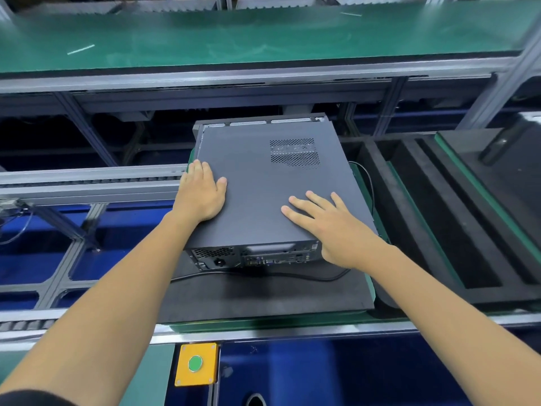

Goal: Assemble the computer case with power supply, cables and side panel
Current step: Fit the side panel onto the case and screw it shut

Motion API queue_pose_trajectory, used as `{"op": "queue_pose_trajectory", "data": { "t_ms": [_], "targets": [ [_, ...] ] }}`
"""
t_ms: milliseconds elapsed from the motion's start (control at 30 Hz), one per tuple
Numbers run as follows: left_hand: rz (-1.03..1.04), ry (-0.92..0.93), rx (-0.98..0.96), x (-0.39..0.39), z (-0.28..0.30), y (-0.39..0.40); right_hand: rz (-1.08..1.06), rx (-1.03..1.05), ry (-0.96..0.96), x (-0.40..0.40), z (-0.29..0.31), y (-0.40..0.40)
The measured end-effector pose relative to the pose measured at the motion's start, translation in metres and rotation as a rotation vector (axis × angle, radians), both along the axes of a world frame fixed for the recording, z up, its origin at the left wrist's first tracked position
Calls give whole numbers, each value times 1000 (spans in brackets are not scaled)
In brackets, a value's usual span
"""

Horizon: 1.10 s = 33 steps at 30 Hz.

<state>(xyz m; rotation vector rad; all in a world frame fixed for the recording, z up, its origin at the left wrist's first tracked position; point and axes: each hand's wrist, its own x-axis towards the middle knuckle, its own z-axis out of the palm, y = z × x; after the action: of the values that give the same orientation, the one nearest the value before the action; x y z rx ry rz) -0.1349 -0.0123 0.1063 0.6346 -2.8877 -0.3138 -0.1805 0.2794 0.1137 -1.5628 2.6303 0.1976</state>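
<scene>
Conveyor rails (87, 183) of grey metal are seen running across a factory line, with a long green bench (263, 36) behind and blue flooring below. A dark mat (263, 294) is laid on a green-edged pallet (380, 230), and the computer case (263, 256) is set flat on that mat, rear ports facing the camera. The side panel (257, 186) is laid on top of the case; at the far edge it appears not quite seated, though this cannot be told surely. The left hand (202, 194) is pressed flat on the panel's left edge, fingers straight. The right hand (325, 224) is spread flat near the right rear corner, nothing gripped. A black cable (263, 275) is trailed across the mat. Black foam trays (439, 215) are set to the right, and a yellow box with a green button (196, 363) is mounted in front.
</scene>
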Motion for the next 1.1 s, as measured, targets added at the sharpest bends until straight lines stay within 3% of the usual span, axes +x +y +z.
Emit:
{"op": "queue_pose_trajectory", "data": {
  "t_ms": [900, 1100],
  "targets": [
    [44, -34, -21, -4, 1, 4, 33, -79, -180, -22, 7, 5],
    [42, 13, 125, 7, -1, -2, 50, -75, -295, -18, 13, 0]
  ]
}}
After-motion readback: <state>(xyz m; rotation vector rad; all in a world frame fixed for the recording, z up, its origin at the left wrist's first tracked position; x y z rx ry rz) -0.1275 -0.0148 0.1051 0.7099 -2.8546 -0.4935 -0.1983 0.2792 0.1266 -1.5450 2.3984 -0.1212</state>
